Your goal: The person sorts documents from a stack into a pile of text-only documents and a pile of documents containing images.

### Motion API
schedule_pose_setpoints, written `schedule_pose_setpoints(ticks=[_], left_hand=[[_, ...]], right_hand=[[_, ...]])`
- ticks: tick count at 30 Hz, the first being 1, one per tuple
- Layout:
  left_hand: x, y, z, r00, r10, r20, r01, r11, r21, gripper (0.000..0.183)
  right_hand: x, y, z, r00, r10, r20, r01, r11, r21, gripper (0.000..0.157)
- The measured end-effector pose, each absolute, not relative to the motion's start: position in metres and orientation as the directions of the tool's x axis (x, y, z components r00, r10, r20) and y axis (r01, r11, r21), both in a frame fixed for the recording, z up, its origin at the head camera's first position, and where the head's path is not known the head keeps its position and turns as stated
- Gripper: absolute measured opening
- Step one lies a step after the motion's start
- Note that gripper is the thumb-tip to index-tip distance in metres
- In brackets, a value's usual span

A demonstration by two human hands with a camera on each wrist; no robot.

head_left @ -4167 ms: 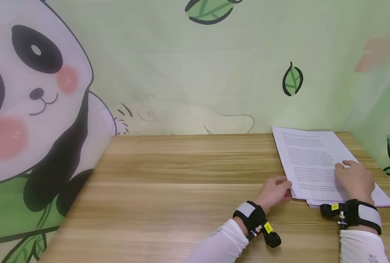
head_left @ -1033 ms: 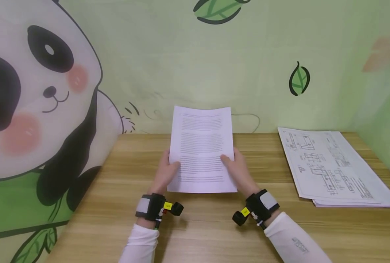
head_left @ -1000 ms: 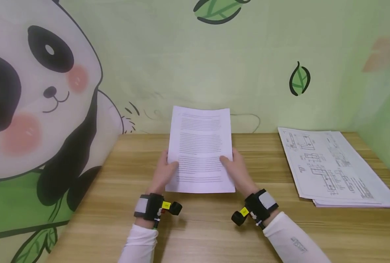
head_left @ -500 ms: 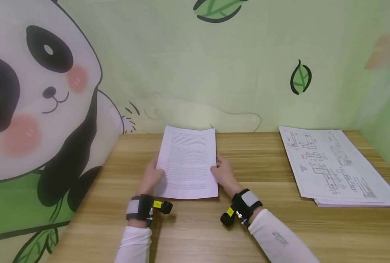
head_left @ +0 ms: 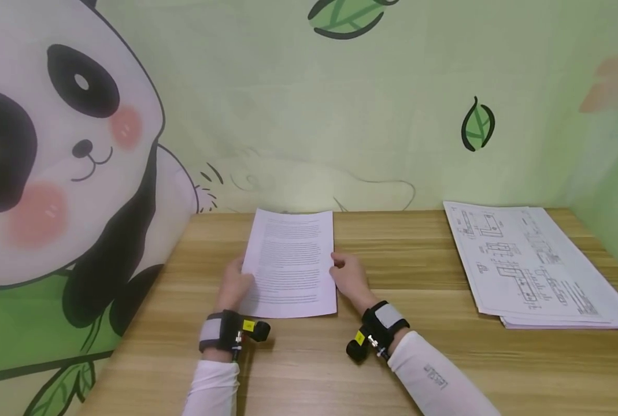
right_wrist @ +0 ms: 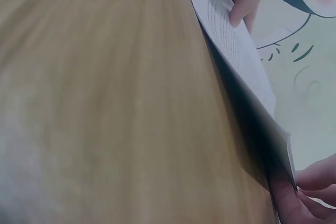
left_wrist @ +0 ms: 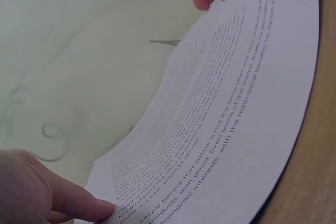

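Observation:
A white sheet of printed paper [head_left: 288, 260] lies low over the left middle of the wooden table, its lines of text facing up. My left hand [head_left: 234, 286] pinches its left edge, thumb on top and fingers hidden beneath. At the opposite edge my right hand [head_left: 351, 280] holds the paper between thumb and fingers. The right wrist view shows a dark gap under the near edge of the paper [right_wrist: 236, 51], with the right fingers [right_wrist: 310, 198] at its side. In the left wrist view the paper [left_wrist: 226, 108] bows between both hands.
A stack of papers [head_left: 522, 271] with a technical drawing on top lies at the table's right, its lower sheets sticking out unevenly. Behind the wooden table [head_left: 392, 248] hangs a green backdrop [head_left: 267, 86] printed with a panda and leaves.
The text paper was taken off the right-hand stack, uncovering the drawing, and carried to the middle. Over the last second both hands have lowered it and shifted it slightly left.

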State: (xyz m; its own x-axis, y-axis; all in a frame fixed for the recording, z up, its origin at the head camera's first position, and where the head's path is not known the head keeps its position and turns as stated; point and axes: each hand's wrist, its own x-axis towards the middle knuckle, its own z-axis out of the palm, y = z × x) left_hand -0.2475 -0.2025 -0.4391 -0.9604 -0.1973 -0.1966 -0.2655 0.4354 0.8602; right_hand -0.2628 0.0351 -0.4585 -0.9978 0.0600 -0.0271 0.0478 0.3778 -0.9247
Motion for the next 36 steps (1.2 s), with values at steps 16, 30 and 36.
schedule_pose_setpoints(ticks=[16, 30, 36], left_hand=[[-0.238, -0.209, -0.434, -0.938, -0.297, -0.181, -0.314, 0.499, 0.808, 0.050], [-0.245, -0.184, -0.409, -0.960, -0.270, -0.079, -0.213, 0.515, 0.831, 0.048], [-0.247, -0.159, -0.407, -0.981, -0.195, -0.022, -0.105, 0.427, 0.898, 0.042]], right_hand=[[-0.255, 0.035, -0.451, -0.995, -0.023, -0.097, 0.080, 0.396, -0.915, 0.039], [-0.247, 0.112, -0.429, -0.985, -0.171, -0.032, -0.057, 0.493, -0.868, 0.042], [-0.248, 0.154, -0.417, -0.982, -0.159, 0.097, -0.168, 0.530, -0.831, 0.042]])
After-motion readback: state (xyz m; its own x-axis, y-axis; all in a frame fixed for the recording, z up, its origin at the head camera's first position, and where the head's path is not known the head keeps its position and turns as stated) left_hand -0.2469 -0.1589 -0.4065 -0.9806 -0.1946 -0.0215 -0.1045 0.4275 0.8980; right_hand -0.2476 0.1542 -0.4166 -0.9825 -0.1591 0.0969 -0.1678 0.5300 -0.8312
